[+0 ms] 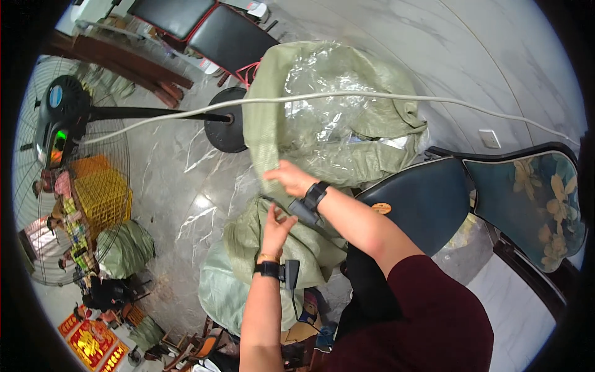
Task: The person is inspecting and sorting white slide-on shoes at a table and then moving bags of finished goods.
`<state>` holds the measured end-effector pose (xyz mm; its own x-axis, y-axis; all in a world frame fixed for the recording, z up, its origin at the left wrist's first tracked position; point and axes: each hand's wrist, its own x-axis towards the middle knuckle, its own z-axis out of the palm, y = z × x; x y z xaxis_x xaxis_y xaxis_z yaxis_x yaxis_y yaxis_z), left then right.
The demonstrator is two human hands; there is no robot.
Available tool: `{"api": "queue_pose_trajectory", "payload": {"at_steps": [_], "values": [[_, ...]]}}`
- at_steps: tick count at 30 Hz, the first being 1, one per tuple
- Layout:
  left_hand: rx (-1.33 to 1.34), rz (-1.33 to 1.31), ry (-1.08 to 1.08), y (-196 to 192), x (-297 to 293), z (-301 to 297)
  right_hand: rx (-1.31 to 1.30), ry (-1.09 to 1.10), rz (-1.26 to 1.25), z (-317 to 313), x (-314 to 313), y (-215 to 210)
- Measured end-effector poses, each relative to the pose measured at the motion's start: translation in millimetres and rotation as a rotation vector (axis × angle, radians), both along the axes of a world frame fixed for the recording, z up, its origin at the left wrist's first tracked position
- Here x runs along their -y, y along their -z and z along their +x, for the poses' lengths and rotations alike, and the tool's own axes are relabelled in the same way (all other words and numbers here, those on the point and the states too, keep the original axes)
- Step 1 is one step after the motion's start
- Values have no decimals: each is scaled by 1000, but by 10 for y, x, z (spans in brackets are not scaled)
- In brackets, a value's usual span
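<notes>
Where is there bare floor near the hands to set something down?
Bare marble floor lies between the fan base and the yellow crate. It is crowded around the green sacks and chair, by both hands.

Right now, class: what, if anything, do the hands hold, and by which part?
Both hands grip the green woven sack: right hand on its open rim, left hand on the fabric just below.

Pale green woven sack, yellow crate, dark teal flower-patterned chair.

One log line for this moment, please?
left hand: touching pale green woven plastic sack | right hand: gripping sack edge
</notes>
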<state>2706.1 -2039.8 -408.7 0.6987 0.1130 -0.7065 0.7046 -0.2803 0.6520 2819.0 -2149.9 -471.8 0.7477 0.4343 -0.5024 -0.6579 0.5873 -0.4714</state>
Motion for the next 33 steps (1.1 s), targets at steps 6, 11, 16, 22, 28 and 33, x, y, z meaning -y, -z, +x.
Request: {"api": "queue_pose_trajectory", "payload": {"at_steps": [6, 11, 16, 22, 28, 33], "values": [[79, -349, -445, -6, 169, 467, 302, -166, 97, 26, 188, -517], [84, -462, -578, -415, 67, 670, 500, -156, -717, 134, 803, 270], [50, -464, -516, -876, -178, 720, 174, -681, -1333, -284, 1880, 1095], [-5, -393, -415, -1063, -274, 691, 221, -1227, -1366, -905, 2698, 1011], [-11, -397, -453, -1134, -212, 687, 76, -1501, -1301, -1343, 2612, 549], [-28, -410, -423, -1146, -244, 642, 183, -1424, -1427, -1500, 2556, 352]]}}
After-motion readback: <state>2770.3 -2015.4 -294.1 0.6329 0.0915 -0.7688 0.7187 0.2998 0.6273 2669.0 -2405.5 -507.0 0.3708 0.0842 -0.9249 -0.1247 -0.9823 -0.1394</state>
